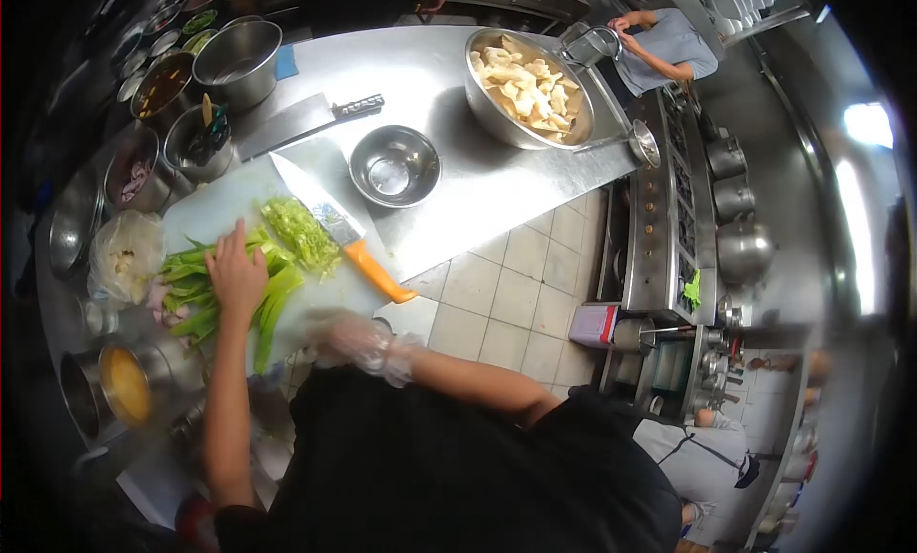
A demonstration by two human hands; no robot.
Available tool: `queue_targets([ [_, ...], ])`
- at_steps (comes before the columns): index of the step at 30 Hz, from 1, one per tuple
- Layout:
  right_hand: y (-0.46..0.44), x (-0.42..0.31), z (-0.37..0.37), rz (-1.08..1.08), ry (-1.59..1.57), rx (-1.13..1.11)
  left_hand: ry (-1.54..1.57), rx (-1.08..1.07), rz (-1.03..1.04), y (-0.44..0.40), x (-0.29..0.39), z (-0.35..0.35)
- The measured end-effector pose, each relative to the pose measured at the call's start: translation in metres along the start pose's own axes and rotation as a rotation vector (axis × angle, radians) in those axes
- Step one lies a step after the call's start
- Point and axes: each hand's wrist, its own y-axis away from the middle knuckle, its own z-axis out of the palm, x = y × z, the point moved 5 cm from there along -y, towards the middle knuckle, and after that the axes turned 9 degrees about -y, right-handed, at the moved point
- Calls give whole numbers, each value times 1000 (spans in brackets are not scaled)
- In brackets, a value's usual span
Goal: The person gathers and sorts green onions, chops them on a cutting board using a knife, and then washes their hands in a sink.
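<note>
My left hand (237,274), bare, rests with its fingers stretched out on a pile of long green vegetable stalks (277,300). These lie on a whitish cutting board (205,209). Beside them on the board is a heap of finely chopped green pieces (298,230). A chef's knife with an orange handle (374,268) lies across the board's right side, its blade next to the chopped heap. My right hand (349,341), in a clear plastic glove, is near the board's front edge below the knife handle; motion smears its fingers. Neither hand touches the knife.
A cleaver (291,121) and a steel bowl (394,166) lie beyond the board. A large bowl of pale yellow pieces (525,87) stands farther off. Pots (237,64) and a plastic bag (126,257) line the left. Two other people are at right, one holding a metal container (590,47).
</note>
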Motion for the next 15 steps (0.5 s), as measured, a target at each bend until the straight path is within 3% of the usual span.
queue_targets([
  [1,-6,15,23,-26,-69,4,-34,26,50,-1,0,2],
  [3,-43,3,21,335,-62,-57,-43,51,58,1,-1,9],
  [7,-85,36,29,427,-70,-51,-70,85,117,7,5,5],
  [9,-90,50,45,395,-39,-186,-71,53,128,10,3,10],
  [10,-94,25,27,578,11,-283,-34,178,148,12,2,11],
  [13,-74,25,-7,393,111,-81,20,458,242,13,-6,22],
  [15,-47,22,-45,410,148,58,51,587,223,14,2,21],
])
